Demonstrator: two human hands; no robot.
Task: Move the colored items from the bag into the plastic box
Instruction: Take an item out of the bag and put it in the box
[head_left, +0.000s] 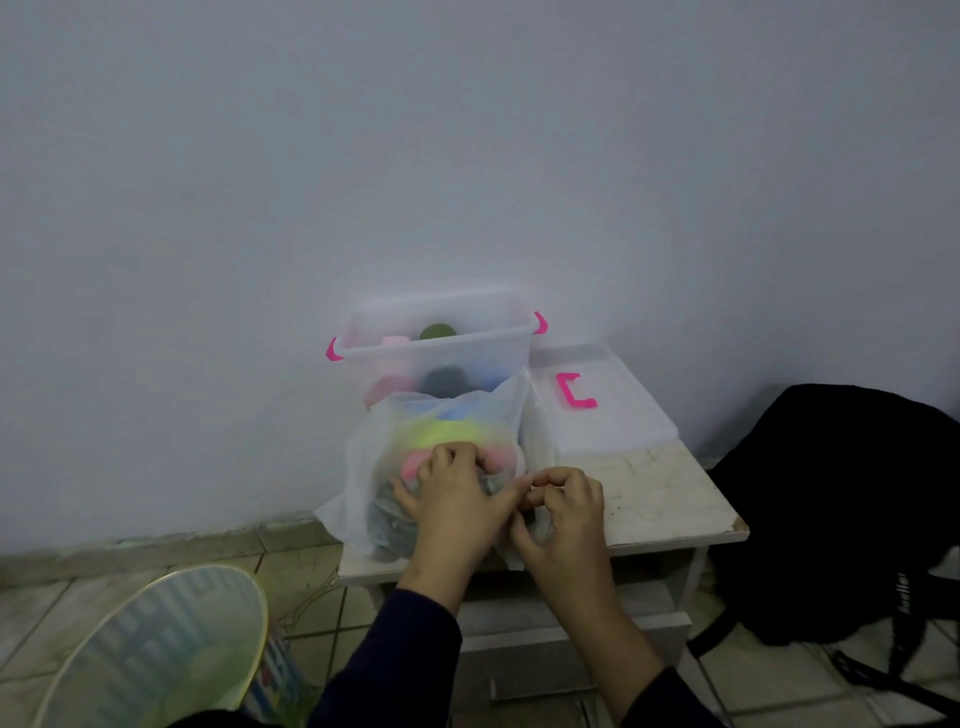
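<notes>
A translucent white plastic bag lies on a small white table, with yellow, pink, blue and grey items showing through it. Behind it stands the clear plastic box with pink clips; green, pink and dark items sit inside. My left hand presses on the bag's front, fingers curled into the plastic over a grey item. My right hand pinches the bag's edge just to the right.
The box's clear lid with a pink handle lies at the table's back right. A black backpack sits on the floor to the right. A round mesh basket stands at the lower left. A wall rises directly behind the box.
</notes>
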